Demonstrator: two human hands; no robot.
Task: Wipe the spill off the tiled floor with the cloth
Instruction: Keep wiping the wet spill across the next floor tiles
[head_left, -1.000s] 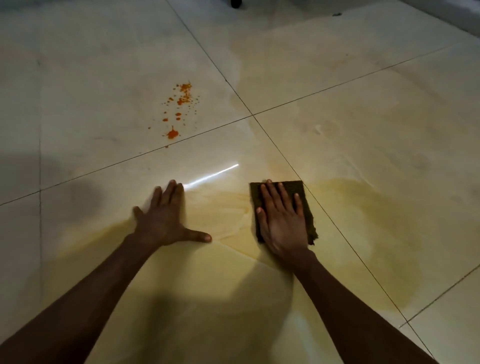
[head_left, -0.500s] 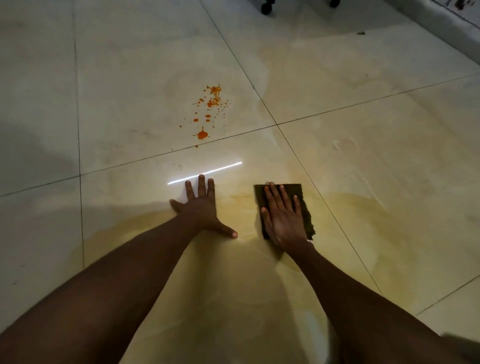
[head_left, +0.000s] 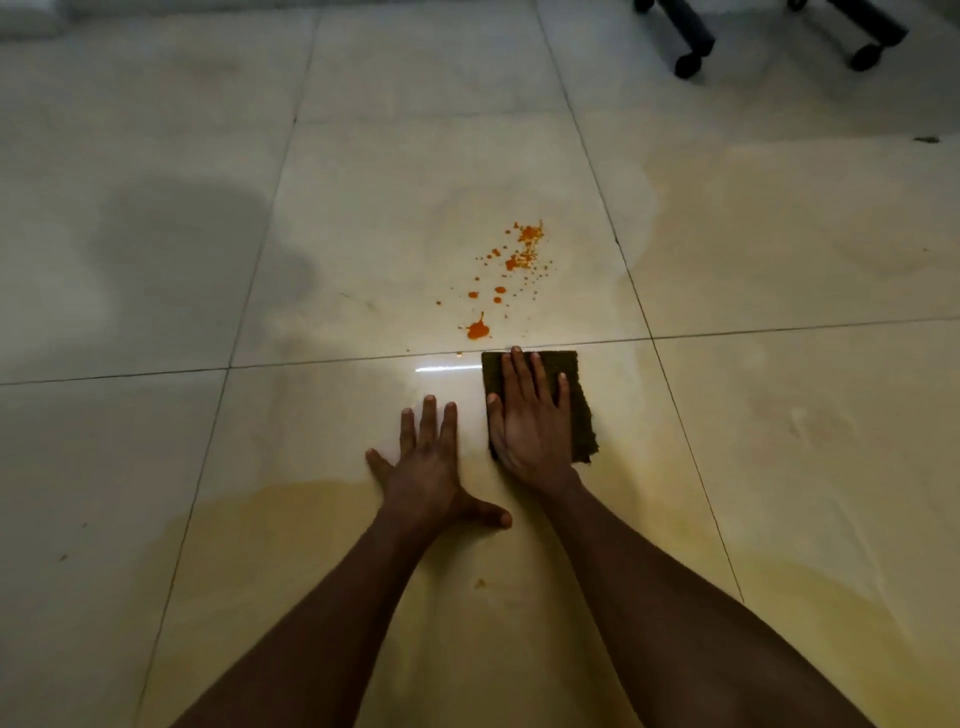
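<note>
An orange spill (head_left: 506, 275) of splattered drops lies on the pale tiled floor (head_left: 363, 208), just beyond a grout line. A dark folded cloth (head_left: 579, 410) lies flat on the tile right below that line. My right hand (head_left: 530, 415) presses flat on the cloth, fingers pointing at the spill; the nearest large drop is a short way ahead of the cloth's far left corner. My left hand (head_left: 431, 467) rests palm down on the bare floor beside the cloth, fingers spread, holding nothing.
Yellowish smeared stains (head_left: 779, 597) cover the tiles near me and to the right. Black chair legs with castors (head_left: 691, 57) stand at the far right. A grey shadow patch (head_left: 182, 249) falls on the left tiles.
My right hand has slid the cloth forward up to the grout line, close to the orange drops. My left hand has shifted forward beside it, and the view has moved forward.
</note>
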